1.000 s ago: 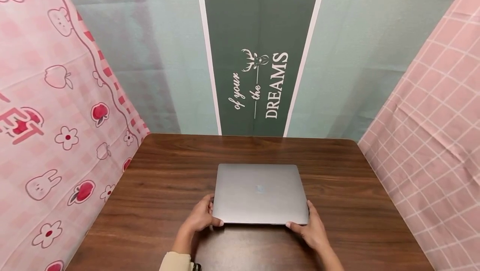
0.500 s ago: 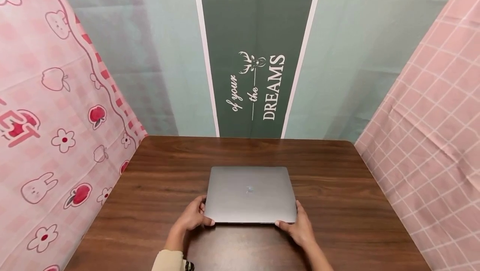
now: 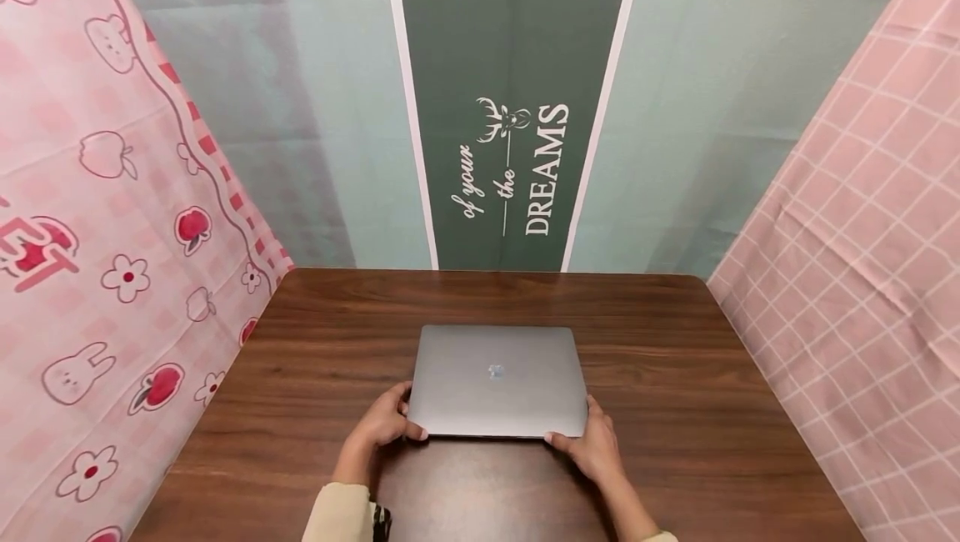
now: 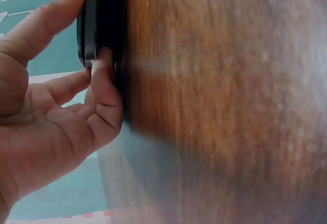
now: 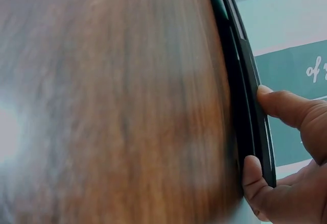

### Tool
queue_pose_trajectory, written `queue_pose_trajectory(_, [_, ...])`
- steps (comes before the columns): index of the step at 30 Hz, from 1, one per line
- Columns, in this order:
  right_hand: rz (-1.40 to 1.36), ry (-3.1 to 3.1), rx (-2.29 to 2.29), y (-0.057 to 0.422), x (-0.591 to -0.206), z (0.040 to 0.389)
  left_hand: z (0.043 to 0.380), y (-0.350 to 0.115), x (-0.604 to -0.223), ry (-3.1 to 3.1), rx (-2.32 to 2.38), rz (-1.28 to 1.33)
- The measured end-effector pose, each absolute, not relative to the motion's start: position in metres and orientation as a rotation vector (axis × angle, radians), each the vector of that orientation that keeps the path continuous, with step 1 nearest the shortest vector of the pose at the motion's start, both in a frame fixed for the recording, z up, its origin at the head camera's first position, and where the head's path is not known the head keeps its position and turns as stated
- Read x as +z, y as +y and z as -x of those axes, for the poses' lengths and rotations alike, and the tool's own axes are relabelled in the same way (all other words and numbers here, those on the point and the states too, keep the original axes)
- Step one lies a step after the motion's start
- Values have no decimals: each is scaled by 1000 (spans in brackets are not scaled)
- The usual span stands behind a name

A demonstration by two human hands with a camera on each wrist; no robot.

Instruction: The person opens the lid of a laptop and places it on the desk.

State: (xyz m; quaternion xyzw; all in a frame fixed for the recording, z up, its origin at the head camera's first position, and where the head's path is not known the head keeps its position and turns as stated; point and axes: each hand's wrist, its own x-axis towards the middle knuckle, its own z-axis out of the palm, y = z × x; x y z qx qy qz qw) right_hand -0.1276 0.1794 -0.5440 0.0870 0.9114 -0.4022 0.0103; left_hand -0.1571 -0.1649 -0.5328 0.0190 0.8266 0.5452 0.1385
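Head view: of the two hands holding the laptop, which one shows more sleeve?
The left hand, at the near left corner of the laptop: its cream sleeve shows plainly, while the right hand shows only a sliver at the bottom edge.

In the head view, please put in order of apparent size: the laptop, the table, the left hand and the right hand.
1. Table
2. Laptop
3. Left hand and right hand: too alike in size to rank.
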Motion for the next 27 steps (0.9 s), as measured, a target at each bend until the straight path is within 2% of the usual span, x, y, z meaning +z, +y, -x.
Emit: queue_pose_trajectory(27, [-317,2936,-974,176,-535,113,140,-146,-529,2717,1239,-3])
